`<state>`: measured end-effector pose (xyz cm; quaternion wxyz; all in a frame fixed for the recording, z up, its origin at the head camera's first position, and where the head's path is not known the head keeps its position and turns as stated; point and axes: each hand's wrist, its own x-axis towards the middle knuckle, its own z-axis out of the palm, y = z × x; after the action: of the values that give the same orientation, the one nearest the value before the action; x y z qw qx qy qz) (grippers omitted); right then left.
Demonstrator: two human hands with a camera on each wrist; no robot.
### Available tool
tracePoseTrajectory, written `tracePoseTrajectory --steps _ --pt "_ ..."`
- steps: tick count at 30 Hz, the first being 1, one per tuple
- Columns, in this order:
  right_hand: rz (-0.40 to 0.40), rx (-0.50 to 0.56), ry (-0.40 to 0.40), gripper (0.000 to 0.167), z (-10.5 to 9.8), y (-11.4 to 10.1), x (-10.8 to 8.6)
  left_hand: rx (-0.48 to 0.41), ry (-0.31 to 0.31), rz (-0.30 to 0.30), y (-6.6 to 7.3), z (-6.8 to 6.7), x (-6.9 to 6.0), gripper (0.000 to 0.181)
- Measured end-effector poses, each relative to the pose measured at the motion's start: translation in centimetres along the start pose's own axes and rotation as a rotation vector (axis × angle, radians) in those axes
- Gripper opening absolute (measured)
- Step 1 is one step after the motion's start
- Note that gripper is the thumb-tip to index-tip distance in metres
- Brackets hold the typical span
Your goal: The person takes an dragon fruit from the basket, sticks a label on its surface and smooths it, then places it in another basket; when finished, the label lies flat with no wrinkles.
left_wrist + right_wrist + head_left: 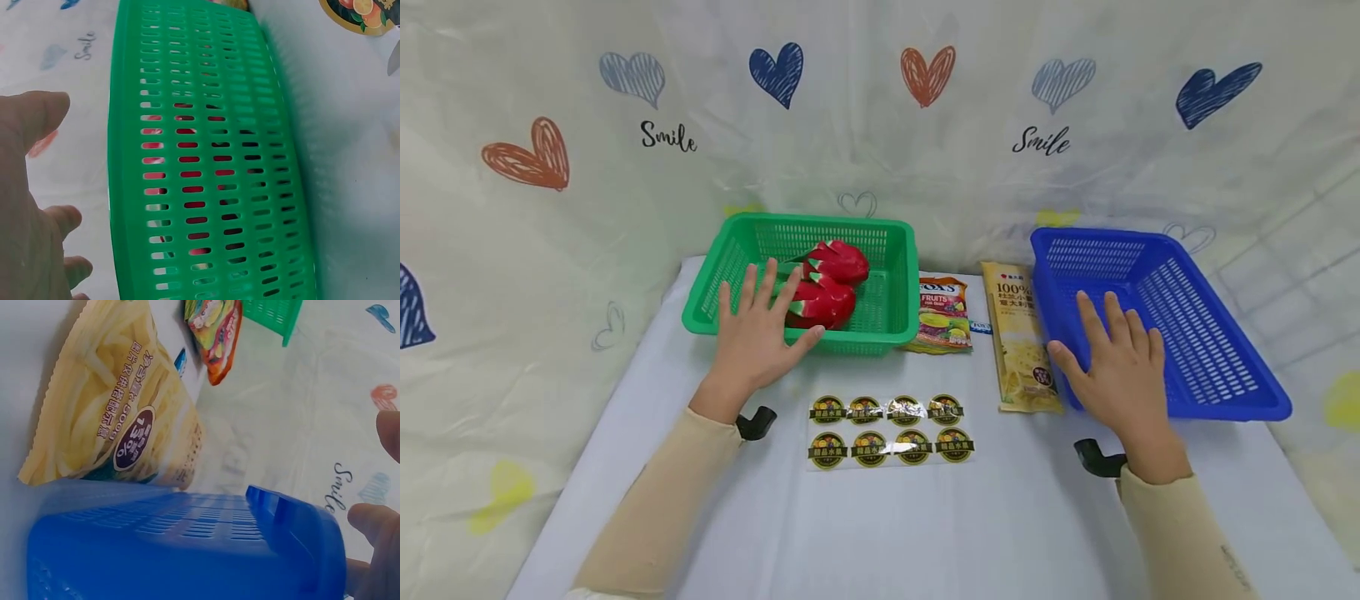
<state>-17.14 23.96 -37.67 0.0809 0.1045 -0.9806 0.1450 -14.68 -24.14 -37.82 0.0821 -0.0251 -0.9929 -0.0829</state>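
Green basket (865, 340), left of centre in the head view, shows on my feed behind the left hand (757, 337), its fingers spread and straight; at right, the right hand (1116, 375), fingers likewise spread, shows against the blue basket (1198, 333). I cannot tell whether either touches a rim. Two red dragon fruits (823, 303) lie inside the green one. Right of centre lie a FOX'S packet (943, 321) and a yellow pasta pack (1017, 333); below centre, a sticker sheet (887, 433) on the white bench (880, 533)
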Motion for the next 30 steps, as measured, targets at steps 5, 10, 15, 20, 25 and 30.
tracePoseTrajectory --steps 5,10,15,20,25,30 --pt "0.022 0.001 -0.010 0.082 -0.30 -0.10 0.22 0.014 0.017 -0.023 -0.17 -0.23 0.04 0.097" --pt "0.023 -0.004 -0.031 0.084 -0.18 -0.18 0.24 0.013 -0.017 -0.054 -0.46 -0.21 -0.47 0.098" --pt "0.023 0.005 -0.021 0.083 -0.02 -0.14 0.36 0.016 0.007 -0.054 -0.59 -0.50 -0.48 0.097" --pt "0.024 0.013 -0.014 0.083 -0.13 -0.11 0.43 0.021 0.020 -0.052 -0.48 -0.63 -0.49 0.097" --pt "0.030 0.026 -0.008 0.084 -0.26 -0.08 0.36 0.030 0.008 -0.054 -0.37 -0.61 -0.54 0.097" --pt "0.040 0.032 -0.011 0.084 -0.16 0.01 0.23 0.037 0.009 -0.056 -0.27 -0.68 -0.73 0.097"
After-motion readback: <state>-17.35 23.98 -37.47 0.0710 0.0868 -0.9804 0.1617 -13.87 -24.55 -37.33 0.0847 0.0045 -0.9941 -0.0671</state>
